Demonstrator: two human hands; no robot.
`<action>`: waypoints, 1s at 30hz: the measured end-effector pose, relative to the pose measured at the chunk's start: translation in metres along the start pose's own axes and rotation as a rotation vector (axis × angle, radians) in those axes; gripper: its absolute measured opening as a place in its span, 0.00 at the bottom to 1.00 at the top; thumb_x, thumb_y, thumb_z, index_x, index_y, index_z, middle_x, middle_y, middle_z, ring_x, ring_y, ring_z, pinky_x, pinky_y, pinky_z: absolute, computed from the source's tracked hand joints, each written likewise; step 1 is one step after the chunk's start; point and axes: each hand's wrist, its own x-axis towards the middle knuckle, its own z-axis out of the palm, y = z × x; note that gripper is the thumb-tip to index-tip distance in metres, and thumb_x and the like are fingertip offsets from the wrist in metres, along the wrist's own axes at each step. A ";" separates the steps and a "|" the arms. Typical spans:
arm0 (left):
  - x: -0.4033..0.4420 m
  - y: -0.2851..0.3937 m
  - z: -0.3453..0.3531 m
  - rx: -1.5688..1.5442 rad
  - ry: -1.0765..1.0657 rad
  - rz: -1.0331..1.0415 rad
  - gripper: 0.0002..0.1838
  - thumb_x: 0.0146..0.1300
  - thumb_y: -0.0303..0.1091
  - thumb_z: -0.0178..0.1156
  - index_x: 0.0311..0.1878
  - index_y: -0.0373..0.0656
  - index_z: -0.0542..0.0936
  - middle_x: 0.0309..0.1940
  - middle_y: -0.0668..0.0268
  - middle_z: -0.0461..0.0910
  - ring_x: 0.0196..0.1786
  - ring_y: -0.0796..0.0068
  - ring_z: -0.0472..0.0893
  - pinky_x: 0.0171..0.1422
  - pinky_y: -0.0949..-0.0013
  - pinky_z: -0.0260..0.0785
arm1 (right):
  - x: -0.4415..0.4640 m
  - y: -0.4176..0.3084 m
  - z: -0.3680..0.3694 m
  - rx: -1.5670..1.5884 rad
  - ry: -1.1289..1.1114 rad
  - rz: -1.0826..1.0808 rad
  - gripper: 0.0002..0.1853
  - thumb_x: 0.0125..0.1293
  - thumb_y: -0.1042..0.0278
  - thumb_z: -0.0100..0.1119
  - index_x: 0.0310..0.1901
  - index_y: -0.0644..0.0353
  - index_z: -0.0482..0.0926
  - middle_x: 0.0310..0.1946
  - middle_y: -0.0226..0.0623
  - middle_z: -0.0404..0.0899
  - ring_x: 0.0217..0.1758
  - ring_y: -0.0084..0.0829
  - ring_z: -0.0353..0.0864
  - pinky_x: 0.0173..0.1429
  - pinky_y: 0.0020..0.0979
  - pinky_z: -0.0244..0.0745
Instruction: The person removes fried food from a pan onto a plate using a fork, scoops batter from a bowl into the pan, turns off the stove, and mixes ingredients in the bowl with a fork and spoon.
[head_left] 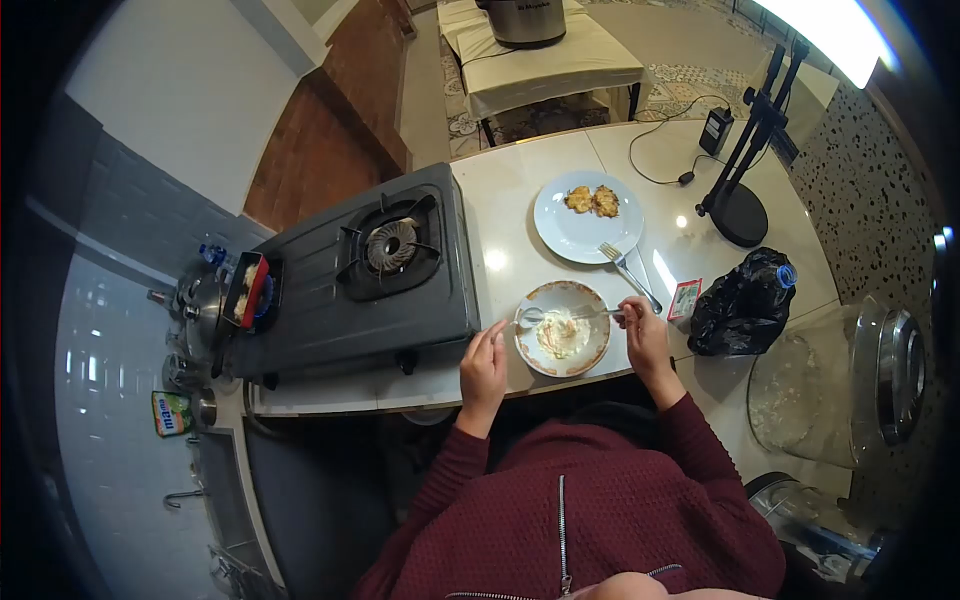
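Note:
A patterned-rim bowl (521,350) stands at the counter's front edge, holding a pale, creamy mixture (563,336). My right hand (645,338) is closed on the handle of a metal spoon (531,317), which reaches across the bowl toward its left side. Beside the left rim is my left hand (485,372), fingers stretched out, close to the spoon's head; whether it touches the bowl I cannot tell. Behind the bowl lies a white plate (566,232) with two browned fritters (592,201). A fork (627,270) leans on the plate's edge, its handle near my right hand.
A gas stove (320,290) fills the left side, with a small red pan (253,290) over a lit blue flame. On the right are a red sachet (685,299), a bottle in a black bag (742,305), a glass jar (810,390) and a black stand (740,215).

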 end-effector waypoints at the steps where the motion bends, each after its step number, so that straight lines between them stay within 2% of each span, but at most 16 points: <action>1: 0.001 0.005 -0.005 -0.011 0.000 -0.006 0.11 0.61 0.25 0.49 0.46 0.36 0.76 0.38 0.54 0.78 0.39 0.57 0.78 0.43 0.64 0.70 | 0.002 -0.002 -0.003 -0.025 0.021 -0.035 0.06 0.66 0.72 0.45 0.37 0.66 0.69 0.27 0.47 0.77 0.31 0.40 0.81 0.33 0.33 0.74; 5: 0.001 0.007 -0.001 0.167 -0.011 0.096 0.10 0.60 0.26 0.50 0.44 0.38 0.76 0.36 0.55 0.77 0.38 0.57 0.77 0.43 0.64 0.70 | 0.005 -0.008 -0.006 -0.240 -0.011 -0.242 0.06 0.66 0.71 0.46 0.37 0.65 0.70 0.26 0.46 0.76 0.30 0.42 0.79 0.33 0.36 0.72; 8: 0.003 -0.007 0.025 0.216 -0.068 0.051 0.10 0.60 0.26 0.50 0.43 0.38 0.76 0.36 0.55 0.77 0.39 0.56 0.77 0.42 0.63 0.70 | 0.004 0.013 0.004 -0.242 -0.123 -0.019 0.07 0.67 0.69 0.44 0.38 0.65 0.69 0.25 0.46 0.76 0.30 0.41 0.81 0.32 0.35 0.73; 11: 0.004 0.007 0.023 0.161 -0.018 0.033 0.10 0.60 0.25 0.50 0.44 0.37 0.76 0.36 0.55 0.77 0.40 0.56 0.77 0.43 0.63 0.70 | -0.005 0.013 0.019 0.028 -0.127 0.137 0.08 0.68 0.68 0.43 0.38 0.65 0.68 0.24 0.45 0.77 0.30 0.39 0.82 0.31 0.33 0.74; 12: 0.005 0.010 0.020 0.162 -0.003 0.028 0.10 0.60 0.25 0.49 0.44 0.36 0.76 0.36 0.55 0.77 0.40 0.55 0.77 0.43 0.63 0.70 | -0.007 0.012 0.024 0.068 -0.082 0.106 0.10 0.69 0.69 0.41 0.36 0.66 0.69 0.23 0.40 0.77 0.27 0.29 0.81 0.31 0.26 0.75; 15: 0.010 0.007 0.014 0.164 0.036 -0.002 0.11 0.60 0.25 0.49 0.44 0.36 0.76 0.37 0.54 0.77 0.40 0.55 0.77 0.43 0.62 0.70 | -0.005 0.008 0.028 0.156 -0.122 0.068 0.10 0.69 0.66 0.41 0.38 0.65 0.67 0.25 0.44 0.77 0.32 0.36 0.83 0.31 0.31 0.75; 20: 0.011 0.007 0.009 0.165 0.060 0.035 0.11 0.61 0.26 0.48 0.44 0.36 0.76 0.37 0.54 0.77 0.40 0.55 0.77 0.43 0.63 0.70 | -0.003 0.020 0.039 0.020 -0.206 -0.037 0.04 0.64 0.72 0.47 0.38 0.63 0.69 0.27 0.50 0.76 0.32 0.49 0.76 0.35 0.41 0.71; 23: 0.009 0.009 0.008 0.113 0.053 -0.018 0.10 0.61 0.26 0.49 0.43 0.37 0.76 0.36 0.55 0.77 0.39 0.56 0.78 0.43 0.63 0.70 | 0.011 0.008 0.022 -0.107 -0.153 -0.166 0.04 0.63 0.72 0.49 0.36 0.63 0.70 0.27 0.48 0.75 0.33 0.49 0.76 0.37 0.41 0.70; 28: 0.009 0.010 0.004 0.112 0.025 0.037 0.10 0.61 0.27 0.49 0.43 0.38 0.77 0.35 0.56 0.78 0.38 0.57 0.78 0.42 0.64 0.70 | 0.031 0.002 0.016 -0.068 -0.085 -0.267 0.03 0.59 0.76 0.52 0.34 0.64 0.73 0.30 0.46 0.76 0.36 0.45 0.76 0.39 0.36 0.72; 30: 0.011 0.010 0.008 0.113 0.019 0.036 0.10 0.61 0.27 0.49 0.43 0.38 0.77 0.35 0.56 0.78 0.38 0.58 0.78 0.42 0.64 0.70 | 0.036 0.014 0.022 -0.034 -0.158 -0.235 0.03 0.57 0.77 0.52 0.34 0.63 0.73 0.30 0.45 0.77 0.36 0.45 0.77 0.40 0.35 0.72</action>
